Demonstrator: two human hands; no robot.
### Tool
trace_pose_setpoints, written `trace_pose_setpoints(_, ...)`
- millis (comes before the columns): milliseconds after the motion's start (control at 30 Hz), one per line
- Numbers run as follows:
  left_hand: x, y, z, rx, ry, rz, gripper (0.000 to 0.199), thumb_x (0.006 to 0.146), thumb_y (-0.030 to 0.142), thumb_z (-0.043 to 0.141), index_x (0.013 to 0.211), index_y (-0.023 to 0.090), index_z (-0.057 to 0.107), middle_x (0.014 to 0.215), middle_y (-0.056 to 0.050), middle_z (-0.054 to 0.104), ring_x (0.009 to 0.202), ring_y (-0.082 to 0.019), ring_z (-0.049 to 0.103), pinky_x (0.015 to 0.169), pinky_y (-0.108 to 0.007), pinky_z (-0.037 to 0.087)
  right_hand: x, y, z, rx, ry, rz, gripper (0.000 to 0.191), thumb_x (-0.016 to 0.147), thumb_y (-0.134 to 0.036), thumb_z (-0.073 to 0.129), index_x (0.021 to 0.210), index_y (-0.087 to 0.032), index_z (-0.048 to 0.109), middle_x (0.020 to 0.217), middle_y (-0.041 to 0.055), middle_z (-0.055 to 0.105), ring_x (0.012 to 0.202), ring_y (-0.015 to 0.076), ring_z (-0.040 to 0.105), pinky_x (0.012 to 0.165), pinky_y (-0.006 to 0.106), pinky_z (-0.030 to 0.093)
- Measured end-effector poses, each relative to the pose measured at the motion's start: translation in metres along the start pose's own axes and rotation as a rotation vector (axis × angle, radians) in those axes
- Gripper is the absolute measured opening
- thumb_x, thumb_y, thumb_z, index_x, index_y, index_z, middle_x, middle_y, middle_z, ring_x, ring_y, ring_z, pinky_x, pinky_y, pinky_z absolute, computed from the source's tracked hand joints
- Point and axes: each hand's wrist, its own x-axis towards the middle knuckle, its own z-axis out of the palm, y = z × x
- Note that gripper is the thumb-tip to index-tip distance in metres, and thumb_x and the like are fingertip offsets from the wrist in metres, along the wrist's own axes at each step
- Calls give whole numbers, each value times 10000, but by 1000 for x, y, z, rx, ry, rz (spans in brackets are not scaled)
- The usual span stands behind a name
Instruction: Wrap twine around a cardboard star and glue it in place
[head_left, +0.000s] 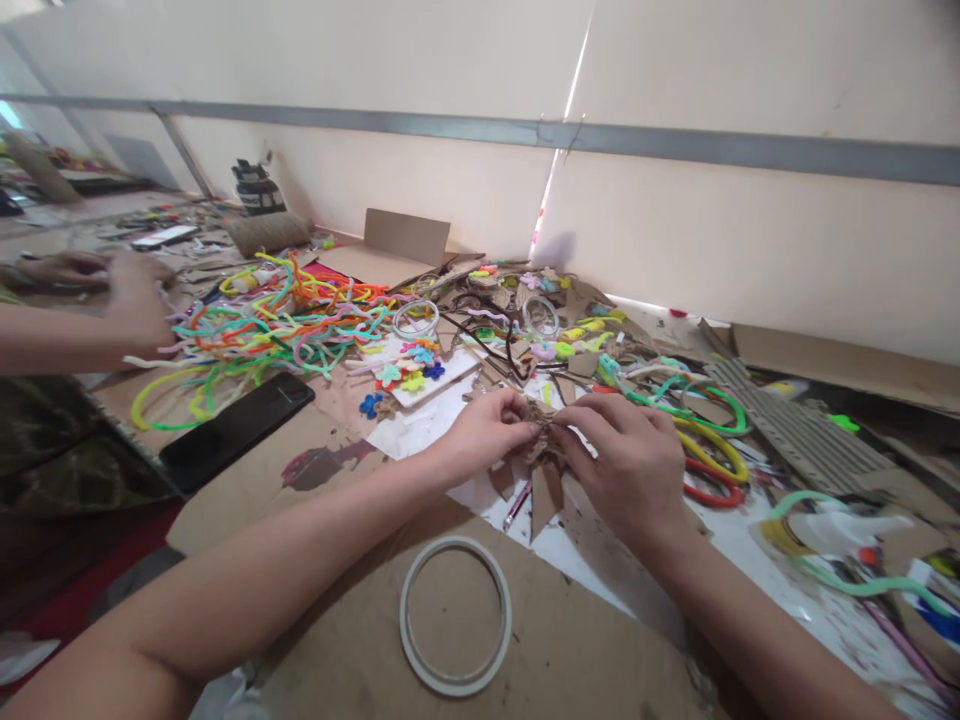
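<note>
My left hand (499, 428) and my right hand (626, 450) meet over a crumpled piece of torn cardboard (545, 435). Thumb and fingers of each hand are closed on it from opposite sides. Below it lie pointed cardboard scraps (546, 500) and a pink pencil (517, 505) on white paper. Whether the scraps are joined to the held piece, I cannot tell. Nearer to me, a roll of tape (455, 690) rests flat on a brown cardboard sheet (585, 650).
Tangled coloured pipe cleaners (300, 320) and a black phone (238, 432) lie at left, near another person's arm (82, 335). Small felt flowers (412, 380) sit behind my left hand. A glue bottle (817, 532), green and red coils and corrugated cardboard (810, 425) crowd the right side.
</note>
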Motion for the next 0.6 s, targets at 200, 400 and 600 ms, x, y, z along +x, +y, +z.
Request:
trace_pose_setpoints(200, 1, -2, 0, -18, 21, 5, 158, 769, 204, 672, 805, 185, 519, 639, 43, 564, 559, -107, 535, 538, -217, 350, 0, -1, 2, 18, -9, 6, 140, 984, -208, 582, 881, -195, 676, 949, 61, 754, 855, 212, 660, 788, 350, 358)
trace_pose_setpoints(400, 1, -5, 2, -137, 18, 9, 186, 745, 211, 700, 831, 177, 538, 672, 36, 576, 582, -104, 535, 582, -225, 388, 0, -3, 3, 96, -43, 23, 138, 983, -197, 566, 880, -197, 658, 934, 57, 736, 835, 206, 654, 768, 343, 364)
trace_pose_setpoints(600, 0, -3, 3, -243, -68, 0, 208, 736, 233, 715, 886, 152, 597, 767, 0, 608, 605, -93, 523, 589, -227, 377, -2, -3, 5, 76, -54, -17, 141, 982, -184, 569, 863, -185, 646, 940, 67, 729, 813, 210, 659, 767, 346, 378)
